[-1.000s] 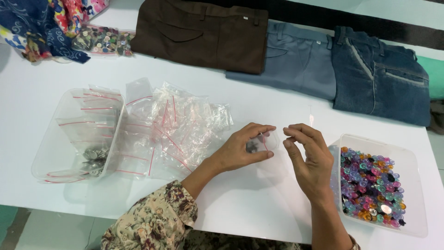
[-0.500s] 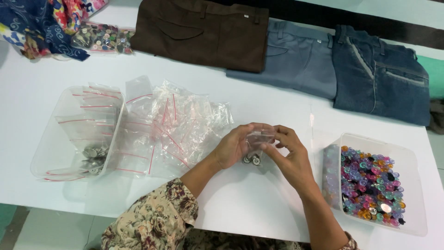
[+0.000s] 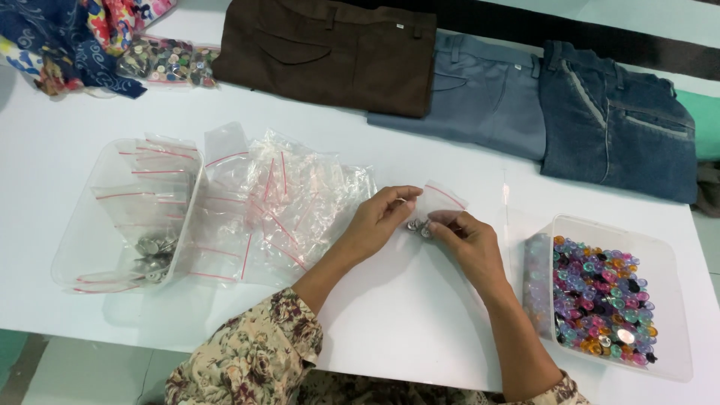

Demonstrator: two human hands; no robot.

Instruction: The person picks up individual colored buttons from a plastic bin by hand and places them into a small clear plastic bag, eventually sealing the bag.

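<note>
My left hand (image 3: 379, 219) and my right hand (image 3: 465, 241) meet over the white table (image 3: 420, 330), both pinching a small clear zip bag (image 3: 437, 199) with a red seal line. A few small silver buttons (image 3: 417, 225) sit in the bag's lower end, between my fingertips. A heap of empty clear zip bags (image 3: 277, 202) lies just left of my left hand. A clear tub of multicoloured buttons (image 3: 600, 300) stands to the right of my right hand.
A clear tub (image 3: 127, 217) at the left holds filled bags and silver buttons. Brown trousers (image 3: 330, 49), grey-blue trousers (image 3: 480, 97) and dark jeans (image 3: 619, 127) lie along the far edge. Patterned cloth (image 3: 67, 37) and a bag of buttons (image 3: 161, 60) sit at the far left.
My hands came together from apart, and now both grip the small bag. The bag has been lifted slightly and turned, its sealed end pointing up and right.
</note>
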